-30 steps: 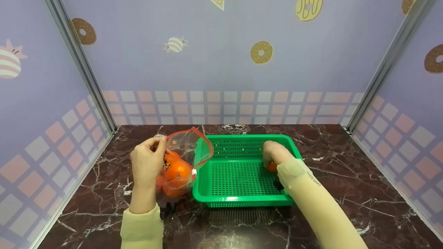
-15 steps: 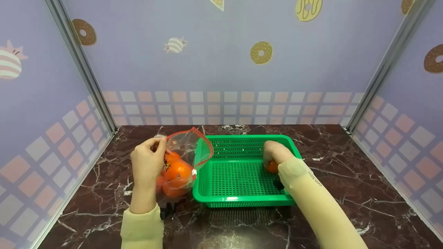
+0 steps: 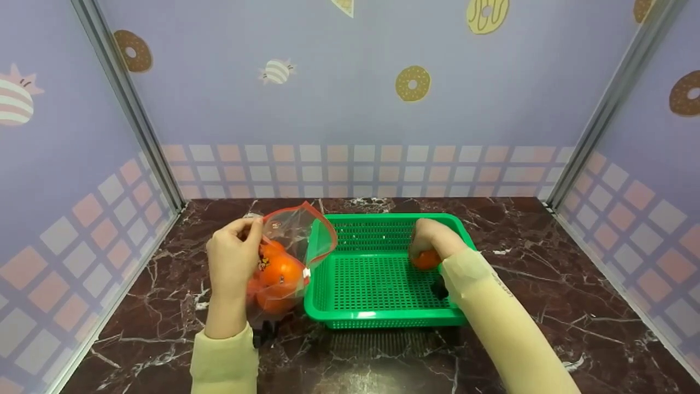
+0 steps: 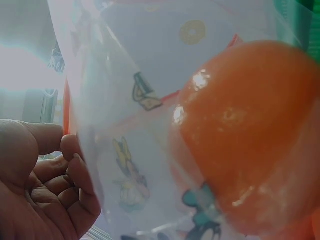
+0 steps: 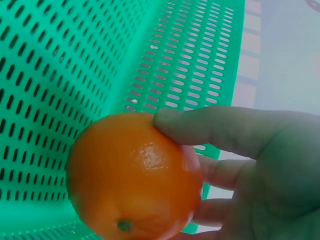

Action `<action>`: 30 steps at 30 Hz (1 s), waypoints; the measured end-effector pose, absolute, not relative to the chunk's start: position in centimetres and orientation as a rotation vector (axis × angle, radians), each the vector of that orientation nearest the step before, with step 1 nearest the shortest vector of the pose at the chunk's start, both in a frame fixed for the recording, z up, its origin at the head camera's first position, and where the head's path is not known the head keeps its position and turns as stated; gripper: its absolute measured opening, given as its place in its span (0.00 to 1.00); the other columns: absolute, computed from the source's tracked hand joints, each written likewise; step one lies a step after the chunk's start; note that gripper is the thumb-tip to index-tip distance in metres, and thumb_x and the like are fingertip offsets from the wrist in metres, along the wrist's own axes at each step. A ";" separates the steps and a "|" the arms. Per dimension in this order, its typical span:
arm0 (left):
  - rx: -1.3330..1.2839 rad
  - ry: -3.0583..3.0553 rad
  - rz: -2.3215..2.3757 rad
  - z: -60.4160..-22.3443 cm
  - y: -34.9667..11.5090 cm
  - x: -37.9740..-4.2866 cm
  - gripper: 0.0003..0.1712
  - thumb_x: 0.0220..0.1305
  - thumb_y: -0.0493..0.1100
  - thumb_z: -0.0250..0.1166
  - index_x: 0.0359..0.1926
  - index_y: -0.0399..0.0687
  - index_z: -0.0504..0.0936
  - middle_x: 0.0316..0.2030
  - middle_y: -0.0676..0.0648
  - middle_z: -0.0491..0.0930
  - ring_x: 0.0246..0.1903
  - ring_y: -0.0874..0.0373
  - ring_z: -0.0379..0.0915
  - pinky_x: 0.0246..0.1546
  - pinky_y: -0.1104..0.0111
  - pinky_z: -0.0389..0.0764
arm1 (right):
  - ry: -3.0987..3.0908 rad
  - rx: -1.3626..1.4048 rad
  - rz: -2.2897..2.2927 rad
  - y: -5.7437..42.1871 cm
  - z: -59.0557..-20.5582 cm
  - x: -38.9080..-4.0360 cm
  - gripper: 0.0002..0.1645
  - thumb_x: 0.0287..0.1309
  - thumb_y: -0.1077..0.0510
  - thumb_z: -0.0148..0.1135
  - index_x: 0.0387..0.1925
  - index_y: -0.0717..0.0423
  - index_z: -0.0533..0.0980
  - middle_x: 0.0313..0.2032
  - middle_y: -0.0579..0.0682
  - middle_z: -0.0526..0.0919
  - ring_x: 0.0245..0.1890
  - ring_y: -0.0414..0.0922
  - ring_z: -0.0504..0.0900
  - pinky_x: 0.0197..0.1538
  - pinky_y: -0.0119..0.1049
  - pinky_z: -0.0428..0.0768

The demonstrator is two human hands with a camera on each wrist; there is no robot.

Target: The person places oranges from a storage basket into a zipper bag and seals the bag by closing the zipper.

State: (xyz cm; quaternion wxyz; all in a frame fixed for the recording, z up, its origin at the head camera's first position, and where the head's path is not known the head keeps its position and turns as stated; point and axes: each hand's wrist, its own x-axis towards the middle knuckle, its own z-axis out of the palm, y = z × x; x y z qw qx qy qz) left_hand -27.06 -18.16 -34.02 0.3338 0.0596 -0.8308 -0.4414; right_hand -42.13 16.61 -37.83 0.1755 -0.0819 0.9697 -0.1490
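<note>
My left hand pinches the red-edged rim of a clear zip bag between thumb and fingertip. Several oranges lie inside the bag, beside the basket's left side. In the left wrist view, one orange shows large through the printed plastic. My right hand reaches into the right part of the green basket and grips a single orange. In the right wrist view, thumb and fingers curl round this orange, its green stem spot facing the camera.
The basket has slotted walls and stands on a dark red marbled table. The bag's mouth overlaps the basket's left rim. Purple patterned panels close off the back and both sides, with metal posts at the corners.
My right hand has moved slightly left and up inside the basket, bringing the orange along. The left hand and the bag have stayed almost still.
</note>
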 end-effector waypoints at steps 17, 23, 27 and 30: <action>0.153 -2.177 -1.164 -34.0 -18.2 -27.0 0.14 0.73 0.45 0.64 0.40 0.41 0.91 0.23 0.42 0.86 0.10 0.67 0.62 0.18 0.73 0.63 | 2.650 -0.197 -0.794 16.7 -37.0 -41.3 0.35 0.56 0.60 0.72 0.66 0.58 0.75 0.65 0.66 0.74 0.56 0.61 0.82 0.46 0.49 0.86; 0.149 -2.174 -1.166 -34.0 -18.2 -27.0 0.14 0.73 0.45 0.64 0.40 0.40 0.91 0.24 0.41 0.87 0.09 0.67 0.62 0.17 0.74 0.63 | 2.640 -0.264 -0.866 16.7 -36.5 -41.0 0.32 0.59 0.60 0.72 0.65 0.56 0.76 0.66 0.65 0.74 0.58 0.63 0.82 0.48 0.53 0.87; 0.153 -2.170 -1.170 -34.0 -18.2 -27.0 0.14 0.73 0.44 0.64 0.40 0.40 0.91 0.25 0.40 0.87 0.10 0.68 0.63 0.17 0.74 0.63 | 2.630 -0.282 -0.925 16.5 -36.2 -40.8 0.31 0.59 0.59 0.72 0.65 0.53 0.77 0.66 0.63 0.74 0.58 0.62 0.82 0.49 0.53 0.87; 0.156 -2.168 -1.168 -34.0 -18.2 -27.1 0.14 0.74 0.44 0.64 0.41 0.40 0.91 0.25 0.40 0.87 0.11 0.68 0.63 0.17 0.74 0.64 | 2.616 -0.285 -0.971 16.3 -35.9 -40.7 0.30 0.59 0.58 0.72 0.64 0.51 0.77 0.66 0.62 0.75 0.58 0.61 0.82 0.47 0.50 0.88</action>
